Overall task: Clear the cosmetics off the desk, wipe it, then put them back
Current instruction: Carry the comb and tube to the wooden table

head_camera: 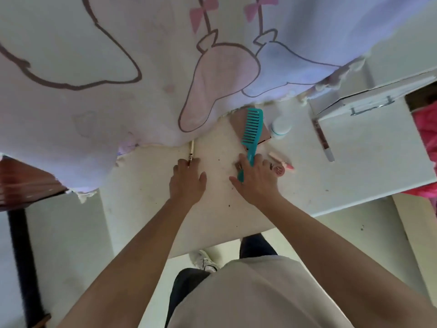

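**Hazards**
- The left hand [188,179] lay over the near end of the cosmetic pencil [191,150], fingertips on it and thumb spread aside. Whether it was pinched could not be told.
- The pencil's far end ran up to the hem of the printed blanket [94,79]. A round pencil drawn out carelessly could roll, or snag the cloth.
- The blanket overhung the far left of the worktop [146,204]. It could hide further items, and it would likely foul any wiping there unless lifted.
- The right hand [256,181] was clenched around the handle of the teal comb [251,129]. The comb's toothed end lay across a brown box [238,121].
- Lifting the comb in a sweep could knock the white jar [281,129] just right of it.
- It could also scatter the pink lipstick [281,160] and the round compact [277,170], which lay beside the knuckles.
- The slim tube [322,138] lay against the drawer unit [369,129] and appeared liable to roll if nudged.

**Surface and room**
- A dark wooden piece of furniture [21,181] stood at the left, over a pale floor [66,245].
- The worktop was white and marked with dark specks and smudges. All cosmetics remained on it, grouped centre to right.
- The white drawer unit occupied its far right corner, with pink fabric [428,133] beyond.
- The person stood at the near edge of the worktop.
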Action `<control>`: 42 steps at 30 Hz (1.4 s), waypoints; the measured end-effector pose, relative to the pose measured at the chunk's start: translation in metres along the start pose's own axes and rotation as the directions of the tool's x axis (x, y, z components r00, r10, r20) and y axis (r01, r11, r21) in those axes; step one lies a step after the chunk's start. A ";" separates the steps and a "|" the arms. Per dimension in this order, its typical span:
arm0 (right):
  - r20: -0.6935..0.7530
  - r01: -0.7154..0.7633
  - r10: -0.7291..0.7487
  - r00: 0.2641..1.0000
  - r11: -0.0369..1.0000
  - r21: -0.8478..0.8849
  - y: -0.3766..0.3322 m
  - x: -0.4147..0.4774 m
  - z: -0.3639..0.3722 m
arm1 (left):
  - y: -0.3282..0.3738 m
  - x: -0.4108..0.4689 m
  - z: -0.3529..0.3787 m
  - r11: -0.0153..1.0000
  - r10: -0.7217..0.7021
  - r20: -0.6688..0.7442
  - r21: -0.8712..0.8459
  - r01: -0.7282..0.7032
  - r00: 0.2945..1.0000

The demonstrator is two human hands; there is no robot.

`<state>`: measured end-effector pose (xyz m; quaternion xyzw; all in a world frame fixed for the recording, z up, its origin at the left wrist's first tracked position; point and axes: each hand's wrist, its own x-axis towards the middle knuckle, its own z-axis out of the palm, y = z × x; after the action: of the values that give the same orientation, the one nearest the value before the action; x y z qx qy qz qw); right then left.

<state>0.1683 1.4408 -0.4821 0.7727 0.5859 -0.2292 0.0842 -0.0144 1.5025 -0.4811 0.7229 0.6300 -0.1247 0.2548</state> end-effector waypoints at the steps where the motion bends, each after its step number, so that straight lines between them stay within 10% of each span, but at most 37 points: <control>1: 0.009 0.009 -0.009 1.000 1.000 -0.007 0.002 0.003 0.000 | 0.002 0.002 0.002 1.000 -0.003 -0.022 -0.014 0.003 1.000; 24: -0.070 0.368 -0.362 0.930 0.918 0.146 -0.091 -0.051 -0.032 | -0.082 -0.137 -0.024 0.861 -0.343 -0.390 -0.495 0.119 0.855; 34: -0.248 0.606 -0.567 0.785 0.787 0.118 -0.284 -0.207 0.002 | -0.257 -0.342 -0.020 0.759 -0.570 -0.570 -0.642 0.112 0.593; 42: -0.354 0.888 -0.820 0.449 0.453 0.079 -0.489 -0.364 0.046 | -0.404 -0.547 -0.009 0.668 -0.744 -0.646 -0.713 0.213 0.172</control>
<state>-0.3806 1.2533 -0.2900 0.3944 0.8674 -0.2070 -0.2220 -0.5055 1.0748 -0.2845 0.3260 0.8668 0.3762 -0.0305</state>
